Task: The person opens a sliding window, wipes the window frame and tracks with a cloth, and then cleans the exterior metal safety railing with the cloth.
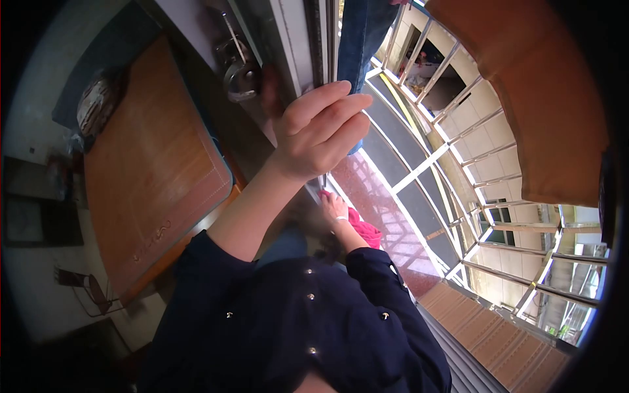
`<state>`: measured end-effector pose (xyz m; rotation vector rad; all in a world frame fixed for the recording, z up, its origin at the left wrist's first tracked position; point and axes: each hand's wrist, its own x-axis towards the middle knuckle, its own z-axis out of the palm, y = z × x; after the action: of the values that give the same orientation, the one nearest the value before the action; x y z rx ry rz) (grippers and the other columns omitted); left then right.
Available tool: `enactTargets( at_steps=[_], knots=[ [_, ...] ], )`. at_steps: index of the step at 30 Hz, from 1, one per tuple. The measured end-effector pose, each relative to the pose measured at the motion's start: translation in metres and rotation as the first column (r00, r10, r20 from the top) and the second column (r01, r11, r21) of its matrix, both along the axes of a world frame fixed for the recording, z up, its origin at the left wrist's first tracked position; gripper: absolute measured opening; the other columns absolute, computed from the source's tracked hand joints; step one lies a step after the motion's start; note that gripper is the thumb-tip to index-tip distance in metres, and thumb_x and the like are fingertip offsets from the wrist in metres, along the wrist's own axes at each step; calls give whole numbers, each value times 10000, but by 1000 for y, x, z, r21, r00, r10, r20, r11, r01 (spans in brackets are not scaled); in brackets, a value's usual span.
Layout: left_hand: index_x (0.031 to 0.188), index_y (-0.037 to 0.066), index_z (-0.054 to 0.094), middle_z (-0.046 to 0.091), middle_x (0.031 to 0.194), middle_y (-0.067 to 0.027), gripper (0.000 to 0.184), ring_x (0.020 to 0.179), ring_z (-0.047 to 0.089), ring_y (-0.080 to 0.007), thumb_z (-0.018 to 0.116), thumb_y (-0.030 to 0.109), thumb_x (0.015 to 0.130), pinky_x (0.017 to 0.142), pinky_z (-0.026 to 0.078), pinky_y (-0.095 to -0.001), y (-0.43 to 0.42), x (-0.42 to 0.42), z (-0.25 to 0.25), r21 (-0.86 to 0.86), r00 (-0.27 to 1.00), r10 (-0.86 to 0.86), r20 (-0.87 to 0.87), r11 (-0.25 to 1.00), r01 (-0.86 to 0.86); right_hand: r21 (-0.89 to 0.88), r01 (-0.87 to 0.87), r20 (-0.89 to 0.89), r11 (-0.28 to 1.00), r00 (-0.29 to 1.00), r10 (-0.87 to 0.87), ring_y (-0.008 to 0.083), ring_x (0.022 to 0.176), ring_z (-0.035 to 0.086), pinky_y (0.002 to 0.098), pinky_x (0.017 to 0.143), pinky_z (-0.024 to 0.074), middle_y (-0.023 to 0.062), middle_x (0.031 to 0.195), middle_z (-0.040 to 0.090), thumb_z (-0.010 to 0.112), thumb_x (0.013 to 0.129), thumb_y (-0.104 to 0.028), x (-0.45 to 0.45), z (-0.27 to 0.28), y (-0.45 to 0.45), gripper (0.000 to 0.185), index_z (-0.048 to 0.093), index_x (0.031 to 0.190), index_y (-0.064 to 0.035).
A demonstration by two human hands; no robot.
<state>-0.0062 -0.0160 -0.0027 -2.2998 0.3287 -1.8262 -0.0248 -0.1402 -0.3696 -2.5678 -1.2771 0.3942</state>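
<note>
My left hand (321, 131) is raised in the middle of the view, its fingers wrapped over the edge of a light-coloured window frame (295, 46). The thumb side is partly hidden by shadow and blur. Lower down, my right hand (335, 207) grips a pinkish-red cloth (365, 230) at the window's bottom track. Some of the cloth shows at the fingertips, and the rest bunches beside the wrist. Blue denim (357, 49) is visible just beyond my left hand's fingers.
Outside the window, metal guard bars (452, 141) enclose a reddish sill (386, 196). A brown-orange sheet (550, 85) fills the upper right. Indoors on the left stands a wooden table (151, 157) with a bundled bag (98, 105) at its far edge. Corrugated brown material (485, 327) lies lower right.
</note>
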Motion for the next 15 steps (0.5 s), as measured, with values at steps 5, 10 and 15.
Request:
enactTargets(
  at_steps=[5, 10, 15],
  knots=[
    [642, 164, 626, 651, 843, 91, 142, 997, 457, -169, 625, 24, 664, 775, 396, -212, 1, 1, -3, 7, 1000, 5, -15, 1000, -5, -176, 44, -70, 983, 996, -57, 300, 844, 583, 430, 661, 501, 124, 1012, 514, 454, 836, -175, -3, -30, 5, 285, 525, 1094, -77],
    [646, 169, 629, 650, 850, 100, 125, 1018, 434, -167, 621, 50, 685, 765, 401, -209, 1, 0, -1, 22, 999, 10, -33, 1000, -9, -71, 50, -2, 996, 999, -50, 290, 836, 590, 425, 665, 502, 112, 999, 539, 459, 837, -185, -12, -16, -20, 279, 533, 1084, -77],
    [647, 174, 633, 650, 851, 103, 105, 1025, 427, -166, 619, 84, 699, 768, 406, -211, 0, -1, 2, 50, 999, 37, -30, 998, -36, -144, -1, -2, 990, 1000, 1, 313, 865, 590, 442, 680, 500, 124, 1033, 542, 451, 850, -202, -1, -32, 13, 290, 528, 1097, -70]
  ],
)
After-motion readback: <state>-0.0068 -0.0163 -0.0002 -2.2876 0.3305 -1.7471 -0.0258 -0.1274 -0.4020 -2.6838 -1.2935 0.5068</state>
